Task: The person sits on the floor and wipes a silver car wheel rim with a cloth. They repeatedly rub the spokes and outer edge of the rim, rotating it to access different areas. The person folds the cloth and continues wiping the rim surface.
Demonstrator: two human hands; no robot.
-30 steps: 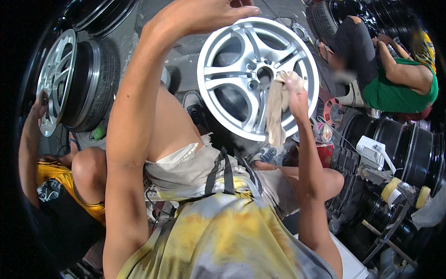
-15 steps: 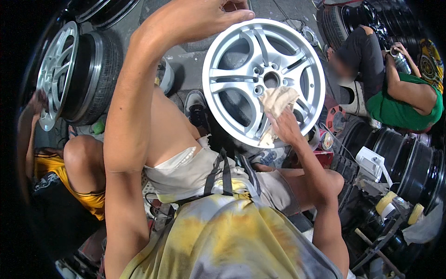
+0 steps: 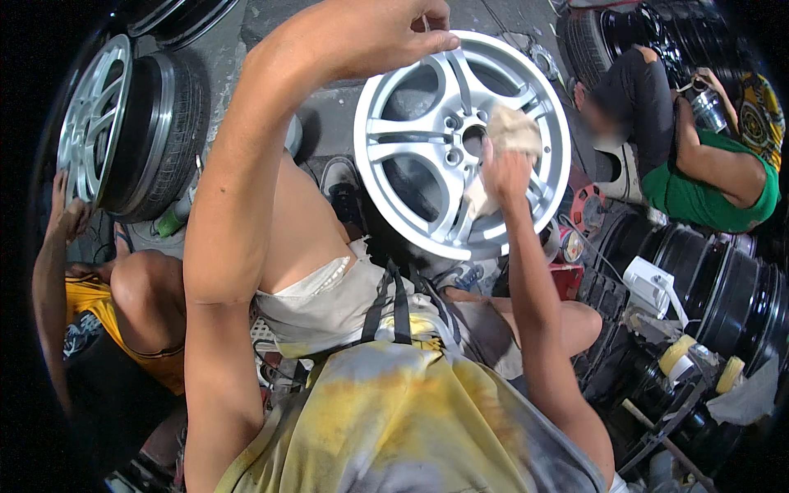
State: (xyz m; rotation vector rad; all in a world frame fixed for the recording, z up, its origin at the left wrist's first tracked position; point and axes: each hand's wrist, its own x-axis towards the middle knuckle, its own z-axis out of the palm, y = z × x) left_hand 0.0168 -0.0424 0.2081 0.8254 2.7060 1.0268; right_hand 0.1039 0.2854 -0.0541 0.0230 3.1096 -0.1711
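A silver alloy wheel rim [image 3: 431, 140] with paired spokes stands tilted in front of my knees. My left hand [image 3: 423, 34] grips its upper edge; the thumb lies over the lip and the other fingers curl, partly hidden. My right hand [image 3: 505, 174] holds a crumpled beige cloth [image 3: 516, 131] against the spokes, just right of the centre hole. One end of the cloth hangs below the fingers across a lower spoke.
At left, a co-worker's hands [image 3: 72, 204] touch another silver wheel [image 3: 105, 131] beside a tyre [image 3: 185, 115]. A person in a green top [image 3: 711, 193] sits at right holding a metal can [image 3: 708, 109]. Black rims [image 3: 711, 279] and a white box-shaped device [image 3: 645, 287] are near my right side.
My right hand and the cloth have moved up and slightly right across the spokes. My left hand keeps its place at the upper edge. The left co-worker's hands have moved lower on their wheel.
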